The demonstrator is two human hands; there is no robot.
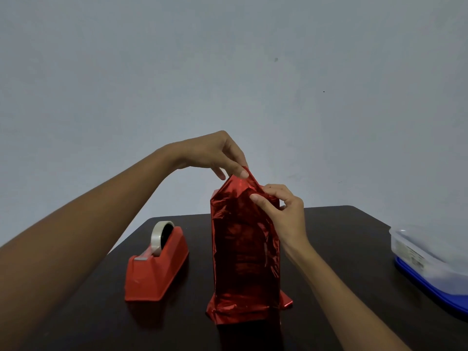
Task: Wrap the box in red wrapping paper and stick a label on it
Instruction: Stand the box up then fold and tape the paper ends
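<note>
The box, sheathed in red wrapping paper, stood on end on the dark bench, between the tape dispenser and a lidded plastic container. The left hand pinched the loose paper peak at the top between thumb and fingers, while the right hand pinched the fold at the top right corner. With both hands occupied, releasing either to fetch tape could let the foil spring open, and a hard tug might tear it or topple the tall box.
</note>
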